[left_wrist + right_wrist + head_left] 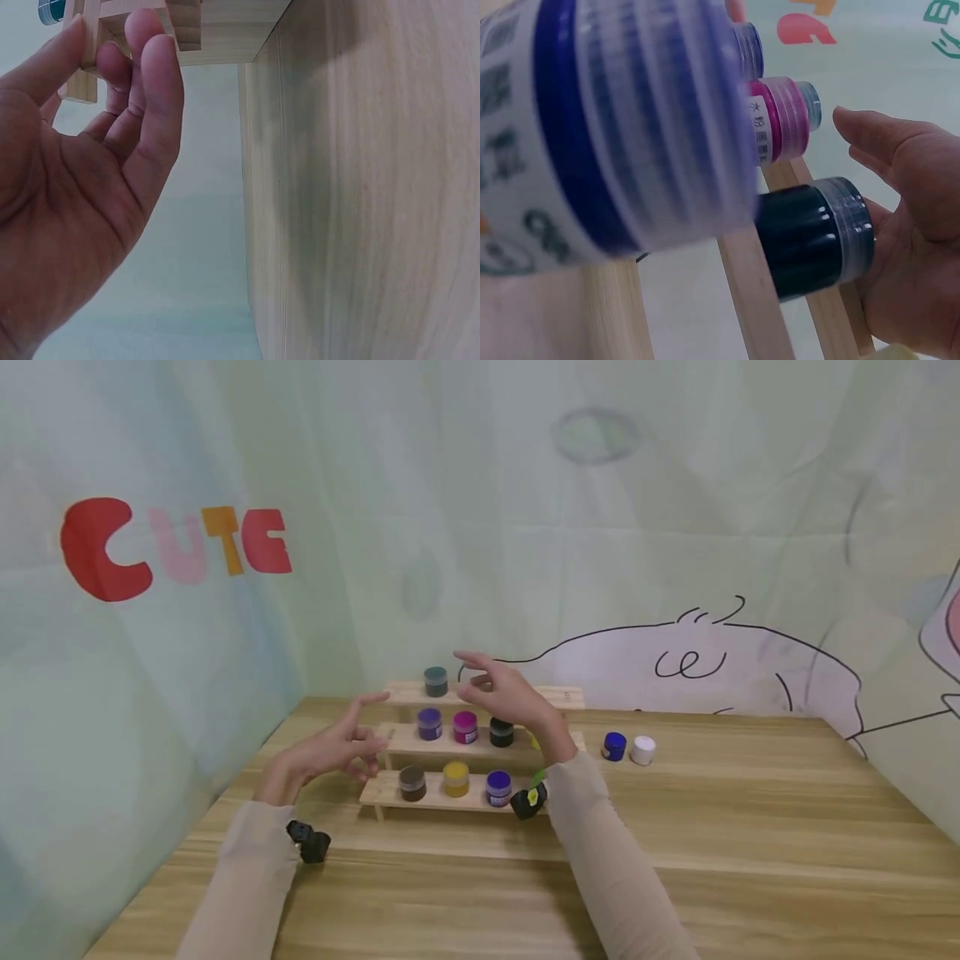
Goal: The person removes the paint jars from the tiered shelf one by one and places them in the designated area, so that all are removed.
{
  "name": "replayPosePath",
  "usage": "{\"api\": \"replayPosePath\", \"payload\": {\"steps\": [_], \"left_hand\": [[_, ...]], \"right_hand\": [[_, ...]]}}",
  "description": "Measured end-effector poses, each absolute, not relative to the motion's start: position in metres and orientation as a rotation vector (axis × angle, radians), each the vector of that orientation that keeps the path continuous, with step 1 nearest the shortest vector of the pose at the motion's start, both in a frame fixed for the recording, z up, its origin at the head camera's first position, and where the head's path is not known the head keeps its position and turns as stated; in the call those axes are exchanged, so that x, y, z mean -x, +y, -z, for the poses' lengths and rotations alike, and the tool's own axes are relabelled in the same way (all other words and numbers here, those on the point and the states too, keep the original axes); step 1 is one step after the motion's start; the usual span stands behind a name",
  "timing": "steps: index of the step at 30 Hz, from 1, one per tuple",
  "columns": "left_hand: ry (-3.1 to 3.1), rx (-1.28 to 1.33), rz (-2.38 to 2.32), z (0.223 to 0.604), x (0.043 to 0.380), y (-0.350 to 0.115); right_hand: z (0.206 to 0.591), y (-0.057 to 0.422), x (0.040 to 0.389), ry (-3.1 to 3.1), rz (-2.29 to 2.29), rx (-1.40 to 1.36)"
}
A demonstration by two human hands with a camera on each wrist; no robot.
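A three-tier wooden rack holds small paint jars. My left hand is at its left end, fingers loosely bent, fingertips right at the tier ends in the left wrist view. My right hand reaches over the top tier, index finger extended toward a teal jar, and holds nothing. The middle tier carries a purple jar, a magenta jar and a dark jar. Below stand a brown jar, a yellow jar and a blue jar. My right forearm partly hides more jars.
On the wooden table, right of the rack, stand another blue jar and a white jar. A printed curtain hangs behind and along the left side. Each wrist wears a small black camera.
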State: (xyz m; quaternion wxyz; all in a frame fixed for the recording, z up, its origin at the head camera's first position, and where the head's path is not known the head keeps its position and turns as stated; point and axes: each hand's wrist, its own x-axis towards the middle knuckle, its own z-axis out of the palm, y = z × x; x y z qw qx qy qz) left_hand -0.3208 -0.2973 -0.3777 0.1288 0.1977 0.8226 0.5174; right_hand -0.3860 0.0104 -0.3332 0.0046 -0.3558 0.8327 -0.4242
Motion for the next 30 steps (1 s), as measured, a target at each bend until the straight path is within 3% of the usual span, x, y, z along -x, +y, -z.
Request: {"api": "replayPosePath", "payload": {"steps": [20, 30], "left_hand": [[2.386, -0.634, -1.485, 0.376, 0.318, -0.296], [2.384, -0.640, -1.484, 0.376, 0.320, -0.299]], "right_hand": [[0.338, -0.018, 0.391, 2.758, 1.047, 1.240], [0.339, -0.018, 0.391, 2.712, 1.199, 1.216]]}}
